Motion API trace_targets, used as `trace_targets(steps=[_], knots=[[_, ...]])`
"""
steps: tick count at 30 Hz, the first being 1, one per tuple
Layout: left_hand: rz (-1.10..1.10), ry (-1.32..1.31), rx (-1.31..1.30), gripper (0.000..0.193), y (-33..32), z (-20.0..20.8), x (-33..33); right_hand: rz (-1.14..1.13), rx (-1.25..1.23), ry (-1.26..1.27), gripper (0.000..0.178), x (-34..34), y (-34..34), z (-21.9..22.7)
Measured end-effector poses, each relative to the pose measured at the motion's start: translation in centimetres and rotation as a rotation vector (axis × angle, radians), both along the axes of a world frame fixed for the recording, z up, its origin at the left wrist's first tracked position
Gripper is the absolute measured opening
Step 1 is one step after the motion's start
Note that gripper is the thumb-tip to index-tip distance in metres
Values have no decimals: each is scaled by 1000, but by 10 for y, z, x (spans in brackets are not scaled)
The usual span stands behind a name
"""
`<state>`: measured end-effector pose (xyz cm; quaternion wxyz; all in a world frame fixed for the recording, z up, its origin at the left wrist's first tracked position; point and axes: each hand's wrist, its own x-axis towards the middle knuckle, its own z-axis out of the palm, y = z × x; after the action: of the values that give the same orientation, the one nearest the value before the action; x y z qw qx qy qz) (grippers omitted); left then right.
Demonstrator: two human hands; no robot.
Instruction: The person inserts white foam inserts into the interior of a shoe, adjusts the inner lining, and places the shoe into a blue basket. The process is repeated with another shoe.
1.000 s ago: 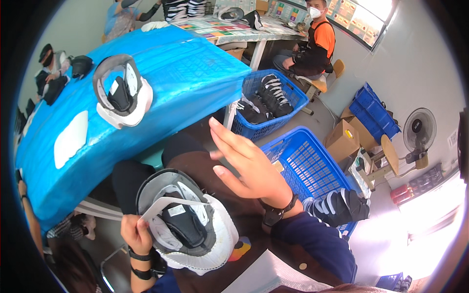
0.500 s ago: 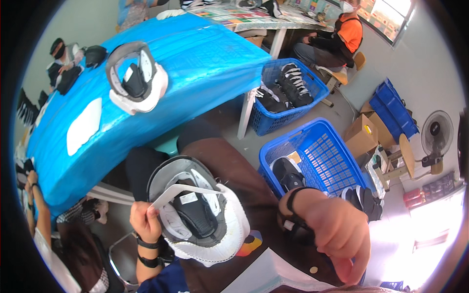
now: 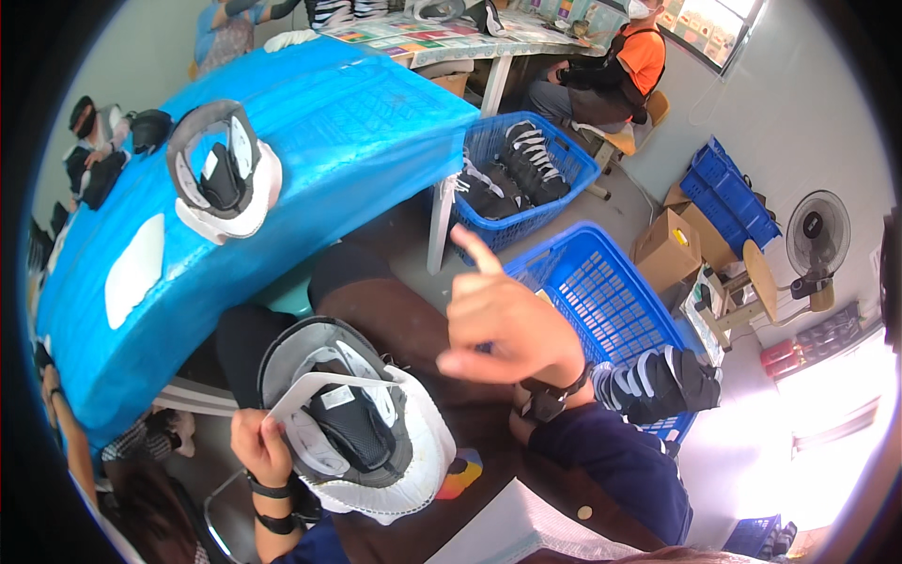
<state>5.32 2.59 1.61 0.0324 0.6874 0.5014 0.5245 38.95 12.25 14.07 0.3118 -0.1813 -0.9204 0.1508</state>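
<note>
Over my lap is a shoe upper (image 3: 427,461), with a white outer edge, grey lining and a black padded tongue (image 3: 352,432) inside. A thin white strip (image 3: 329,380) stretches across its opening. My left hand (image 3: 261,446) is closed on the strip's near end, at the upper's left edge. To the right, my right hand (image 3: 507,324) is apart from the upper, with its index finger stretched out and thumb apart. Nothing shows in it.
A blue-covered table (image 3: 376,103) at the left holds another upper (image 3: 268,193) and a white flat piece (image 3: 136,273). Blue baskets (image 3: 526,230) with black shoes (image 3: 536,160) stand at the right. A fan (image 3: 816,235) is farther right. Other people sit nearby, including one in orange (image 3: 642,64).
My right hand has swung from the lower right up and left, its index finger now extended. My left hand keeps its hold on the strip. The whole view has shifted slightly.
</note>
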Motion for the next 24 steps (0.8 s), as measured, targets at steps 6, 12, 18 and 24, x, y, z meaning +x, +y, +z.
trace_targets(steps=[6,12,18,24], knots=[[20,10,13,19,-1,-1,0,-316,-21,134,43,-34,4,-20],[44,-43,-15,23,-2,-3,1,-123,14,25,54,-60,9,-39],[150,-117,-4,20,-3,-3,4,36,-176,-37,25,-73,12,-60],[146,-307,-80,16,-1,-6,8,131,-141,51,25,-75,14,-63]])
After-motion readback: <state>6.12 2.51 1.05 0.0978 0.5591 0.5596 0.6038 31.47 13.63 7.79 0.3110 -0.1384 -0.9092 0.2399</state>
